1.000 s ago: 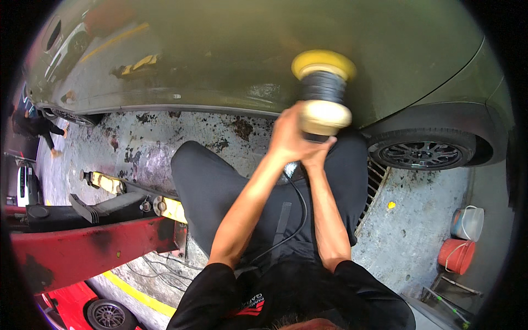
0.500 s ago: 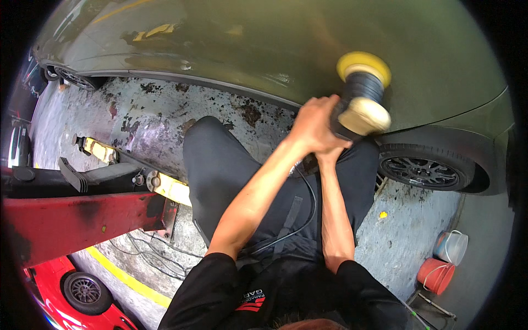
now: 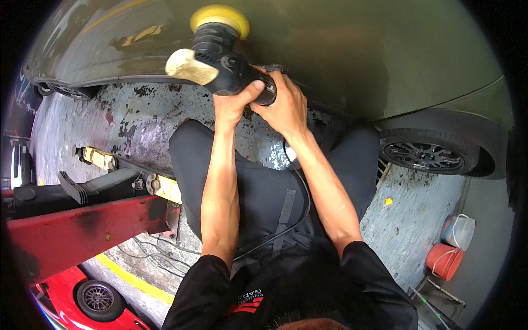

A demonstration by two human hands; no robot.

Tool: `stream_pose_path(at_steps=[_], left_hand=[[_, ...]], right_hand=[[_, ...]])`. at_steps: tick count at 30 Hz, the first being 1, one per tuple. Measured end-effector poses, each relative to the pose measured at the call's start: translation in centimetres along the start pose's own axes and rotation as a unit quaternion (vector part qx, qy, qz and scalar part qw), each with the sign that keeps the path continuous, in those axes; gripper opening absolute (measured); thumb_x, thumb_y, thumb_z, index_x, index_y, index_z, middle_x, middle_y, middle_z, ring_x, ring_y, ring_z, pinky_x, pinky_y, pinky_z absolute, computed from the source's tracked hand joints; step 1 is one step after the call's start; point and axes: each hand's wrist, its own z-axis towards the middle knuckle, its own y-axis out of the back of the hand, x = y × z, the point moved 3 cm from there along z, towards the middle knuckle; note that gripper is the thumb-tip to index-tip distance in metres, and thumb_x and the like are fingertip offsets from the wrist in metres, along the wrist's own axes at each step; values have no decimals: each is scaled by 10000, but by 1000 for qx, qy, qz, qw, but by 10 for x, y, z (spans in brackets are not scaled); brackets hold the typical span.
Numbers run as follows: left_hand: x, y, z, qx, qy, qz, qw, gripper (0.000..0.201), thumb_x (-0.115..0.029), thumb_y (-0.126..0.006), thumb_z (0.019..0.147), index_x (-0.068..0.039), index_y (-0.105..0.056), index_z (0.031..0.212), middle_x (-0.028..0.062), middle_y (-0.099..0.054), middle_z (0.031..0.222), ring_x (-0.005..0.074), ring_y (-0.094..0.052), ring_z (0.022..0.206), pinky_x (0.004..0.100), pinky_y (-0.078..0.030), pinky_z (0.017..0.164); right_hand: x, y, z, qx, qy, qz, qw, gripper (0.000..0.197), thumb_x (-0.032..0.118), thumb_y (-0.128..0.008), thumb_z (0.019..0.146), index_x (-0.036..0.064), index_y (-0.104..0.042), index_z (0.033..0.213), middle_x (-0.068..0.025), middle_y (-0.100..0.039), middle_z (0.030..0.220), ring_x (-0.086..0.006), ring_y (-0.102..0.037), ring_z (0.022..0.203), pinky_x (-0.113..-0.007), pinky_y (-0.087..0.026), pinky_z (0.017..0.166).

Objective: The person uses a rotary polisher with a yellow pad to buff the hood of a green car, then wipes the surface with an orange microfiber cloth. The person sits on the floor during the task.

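Note:
A black and cream car polisher (image 3: 232, 72) has its yellow foam pad (image 3: 234, 16) against the dull olive-green side (image 3: 330, 44) of a car. The pad's rim is blurred. My left hand (image 3: 231, 110) closes around the polisher's body from below, its thumb lying along the grip. Just to the right, my right hand (image 3: 286, 104) is wrapped around the rear end of the handle. A black power cord (image 3: 305, 187) runs down over my lap. My palms and some fingertips are hidden by the tool.
A red lift arm (image 3: 88, 231) with yellow-tipped supports stands at left, near cables on the floor. Behind it is a red car (image 3: 71, 297). The olive car's wheel (image 3: 423, 154) is at right. An orange bucket (image 3: 444, 260) and a whitish bucket (image 3: 460, 231) stand lower right.
The polisher has swept left along the car's side, both hands moving with it. It has swung round, so its cream part now points left.

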Motion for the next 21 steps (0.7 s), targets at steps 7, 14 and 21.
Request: stream_pose_path(at_steps=[7, 14, 21], left_hand=[[7, -62, -18, -20, 36, 21, 999, 420, -60, -942, 780, -33, -764, 1159, 60, -779, 1120, 171, -733, 1005, 358, -604, 917], [9, -159, -26, 197, -43, 380, 903, 945, -481, -1016, 584, 33, -648, 1286, 210, -737, 1095, 412, -703, 1063, 497, -532, 982], [13, -131, -27, 120, -86, 380, 913, 945, -451, -1022, 585, 2, -620, 1310, 229, -755, 1050, 437, -762, 1010, 491, -603, 882]], right_hand=[[-45, 40, -28, -51, 14, 12, 999, 674, 253, -906, 675, 70, -681, 1284, -191, -744, 1175, -403, -761, 1057, -475, -614, 890], [-137, 48, -112, -138, -124, 177, 966, 622, 208, -881, 772, -39, -674, 1304, -238, -763, 1207, -333, -782, 1113, -427, -608, 935], [-121, 33, -88, -94, -85, 170, 977, 591, 211, -878, 794, -52, -675, 1282, -252, -781, 1154, -364, -791, 1091, -442, -614, 936]])
